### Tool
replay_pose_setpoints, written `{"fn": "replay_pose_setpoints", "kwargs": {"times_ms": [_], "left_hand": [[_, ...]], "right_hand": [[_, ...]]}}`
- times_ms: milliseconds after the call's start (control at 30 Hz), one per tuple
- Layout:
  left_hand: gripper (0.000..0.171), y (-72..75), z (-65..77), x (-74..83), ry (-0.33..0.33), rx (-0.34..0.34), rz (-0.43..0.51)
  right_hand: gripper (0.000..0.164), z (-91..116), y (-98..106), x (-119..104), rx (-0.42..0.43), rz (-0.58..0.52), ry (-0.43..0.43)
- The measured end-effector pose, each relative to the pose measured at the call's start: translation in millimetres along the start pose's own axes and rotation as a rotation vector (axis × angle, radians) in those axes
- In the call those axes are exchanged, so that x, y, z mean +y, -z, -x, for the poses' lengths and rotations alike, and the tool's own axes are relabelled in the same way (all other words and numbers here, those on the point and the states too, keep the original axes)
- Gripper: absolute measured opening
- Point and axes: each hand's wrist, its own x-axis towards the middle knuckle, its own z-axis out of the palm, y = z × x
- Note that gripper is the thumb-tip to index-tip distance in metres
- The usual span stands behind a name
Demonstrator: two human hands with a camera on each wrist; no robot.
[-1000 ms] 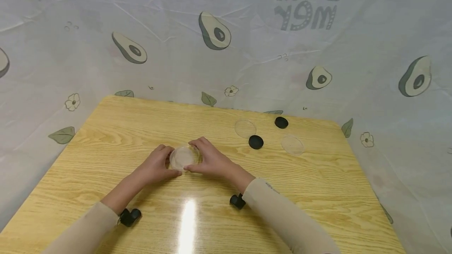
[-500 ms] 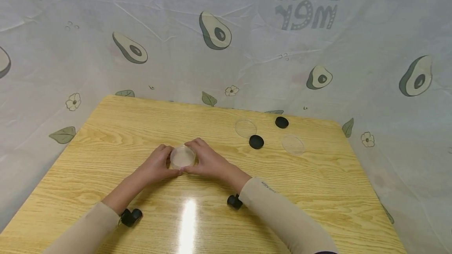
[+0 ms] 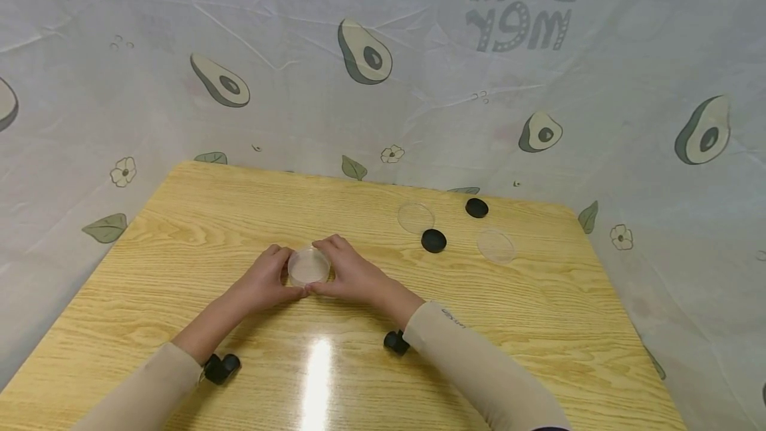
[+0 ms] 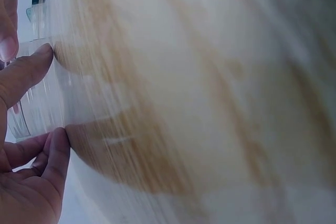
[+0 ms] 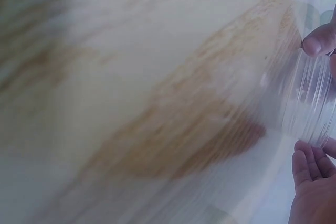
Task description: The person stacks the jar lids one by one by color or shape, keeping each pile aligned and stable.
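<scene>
A clear, shallow round dish, like a petri dish, lies between both hands left of the table's middle. My left hand curls around its left side, thumb at the near edge. From the right, my right hand grips it with the thumb in front and fingers at the far rim. The two thumb tips meet or nearly meet. Several stacked rim lines show on the petri dish in the right wrist view, so one clear piece sits over another. In the left wrist view, fingers partly cover the petri dish.
Toward the back right lie a flat clear disc, another clear disc, a black round piece and a second black round piece. The wooden table meets a printed curtain behind.
A second ago, two clear rims stood offset sideways. The right hand has shifted slightly left, and the rims now line up. During the last half second, almost nothing has moved.
</scene>
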Motion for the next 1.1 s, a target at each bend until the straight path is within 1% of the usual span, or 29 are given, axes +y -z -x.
{"fn": "replay_pose_setpoints", "kwargs": {"times_ms": [400, 667, 867, 933, 1000, 1100], "left_hand": [[0.062, 0.3, -0.8, -0.7, 0.014, -0.002, -0.011], [0.062, 0.4, -0.7, -0.2, 0.021, -0.002, -0.007], [0.060, -0.8, -1.6, -0.4, 0.017, 0.003, -0.001], [0.061, -0.7, -1.7, -0.2, 0.015, 0.000, 0.004], [0.063, -0.7, -1.7, -0.1, 0.020, -0.003, 0.003], [0.066, -0.3, -1.6, 0.3, 0.027, -0.003, 0.001]], "right_hand": [[0.089, 2.3, -0.8, 0.1, 0.016, 0.002, 0.010], [0.091, 3.1, -0.5, 1.3, 0.012, -0.010, 0.011], [0.095, 9.1, 2.0, 4.9, 0.050, -0.006, -0.028], [0.093, 14.3, 5.0, 7.1, 0.067, -0.037, -0.056], [0.090, 20.1, 8.7, 10.6, 0.088, -0.096, -0.076], [0.082, 29.3, 14.7, 17.8, 0.137, -0.179, -0.081]]}}
